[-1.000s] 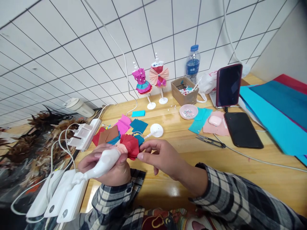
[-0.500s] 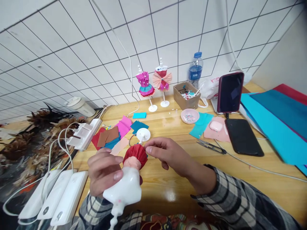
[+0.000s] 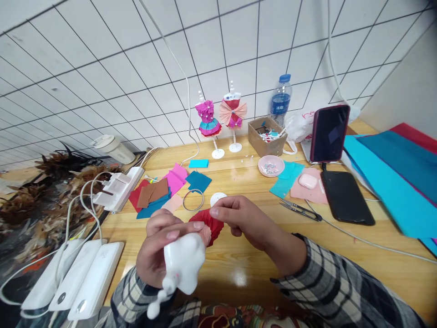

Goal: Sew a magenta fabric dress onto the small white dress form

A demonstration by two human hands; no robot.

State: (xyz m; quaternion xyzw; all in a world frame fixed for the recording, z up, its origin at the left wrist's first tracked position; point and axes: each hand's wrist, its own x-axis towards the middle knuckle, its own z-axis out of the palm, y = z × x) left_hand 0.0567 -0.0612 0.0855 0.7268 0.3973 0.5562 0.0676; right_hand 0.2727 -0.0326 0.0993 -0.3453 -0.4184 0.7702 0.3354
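My left hand point(image 3: 160, 248) is wrapped round a small white dress-form mannequin point(image 3: 182, 264), its neck end pointing toward me. A red pleated paper skirt point(image 3: 210, 223) sits at the mannequin's waist. My right hand point(image 3: 241, 218) pinches the skirt's far edge with thumb and fingertips. The mannequin's round white base point(image 3: 217, 199) shows just beyond the skirt. Both hands hover over the wooden table point(image 3: 341, 255).
Coloured paper scraps point(image 3: 164, 189) and a metal ring point(image 3: 193, 200) lie beyond the hands. Two dressed mannequins point(image 3: 221, 116), a cardboard box point(image 3: 266, 135), a pink dish point(image 3: 271, 165), a bottle point(image 3: 280, 100), scissors point(image 3: 300, 210), two phones point(image 3: 344, 196), blue paper sheets point(image 3: 396, 177) and white power banks point(image 3: 71, 282) surround them.
My left hand turned the mannequin from lying sideways until its neck points at me. The right hand kept to the red skirt's edge. The view shifted slightly.
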